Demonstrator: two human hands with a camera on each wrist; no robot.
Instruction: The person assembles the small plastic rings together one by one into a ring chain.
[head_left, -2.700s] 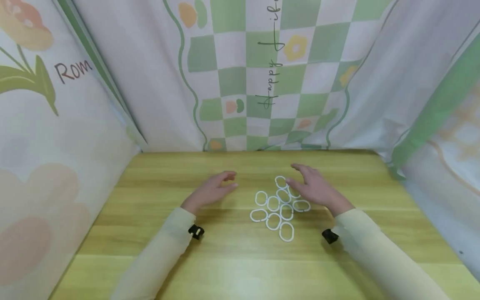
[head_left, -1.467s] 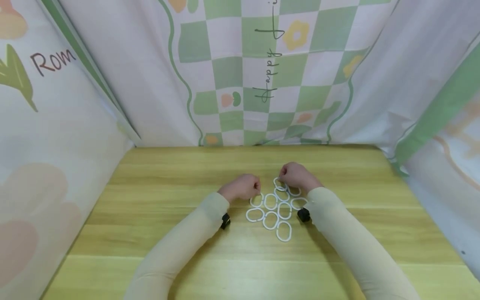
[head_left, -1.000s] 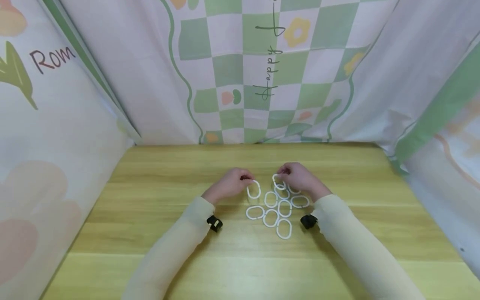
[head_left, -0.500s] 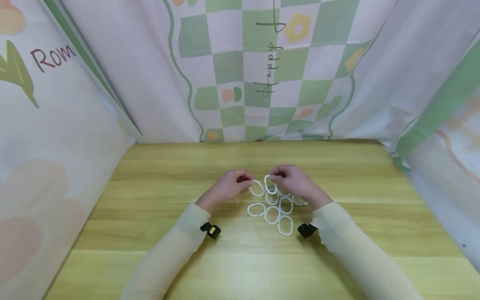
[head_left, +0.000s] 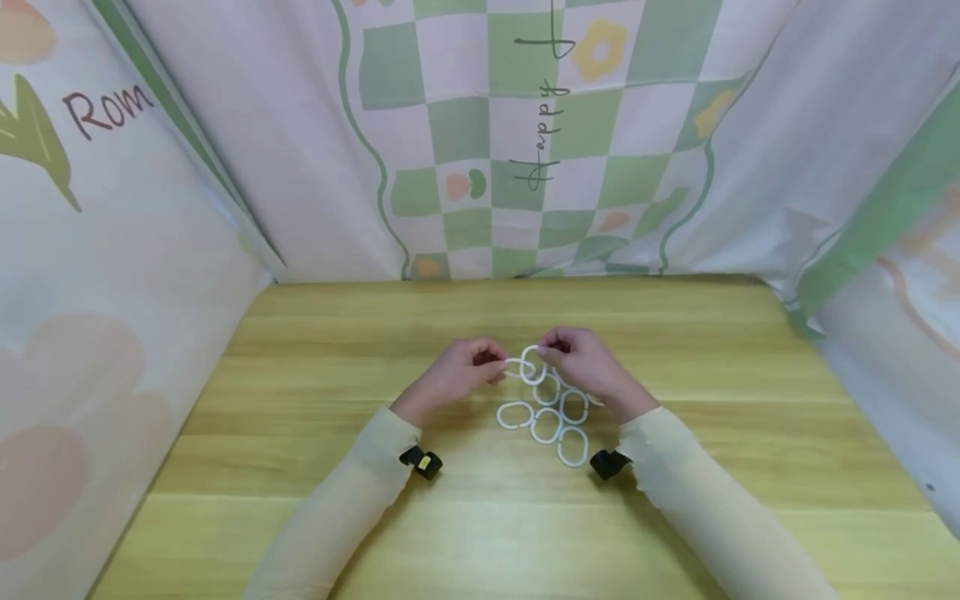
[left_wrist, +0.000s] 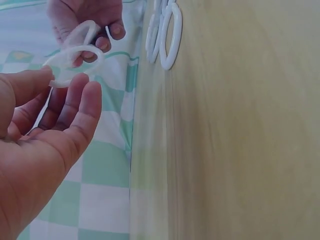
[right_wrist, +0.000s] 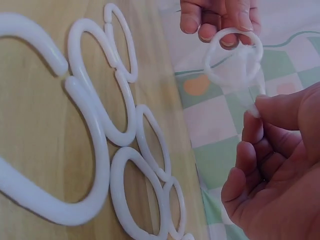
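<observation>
My left hand (head_left: 453,372) pinches a white plastic oval split ring (left_wrist: 75,48) between thumb and fingers, raised off the table. My right hand (head_left: 591,364) pinches a second such ring (head_left: 533,383), also raised. In the head view the two rings overlap, and the left one appears to pass through the right one; whether they are linked is hard to tell. The right-hand ring looks blurred in the right wrist view. Below and to the right, several matching rings lie flat, among them one at the left (head_left: 514,427) and a front one (head_left: 573,466). My right hand covers some of them.
The wooden table (head_left: 480,525) extends around the hands. A white and green checked cloth (head_left: 517,167) hangs behind its far edge, with more printed cloth on both sides. Each wrist wears a small black camera, such as the left one (head_left: 423,462).
Both hands have come from open above the rings to pinching one each. The rings were lifted off the table and brought together until they overlap. The head view has tilted slightly.
</observation>
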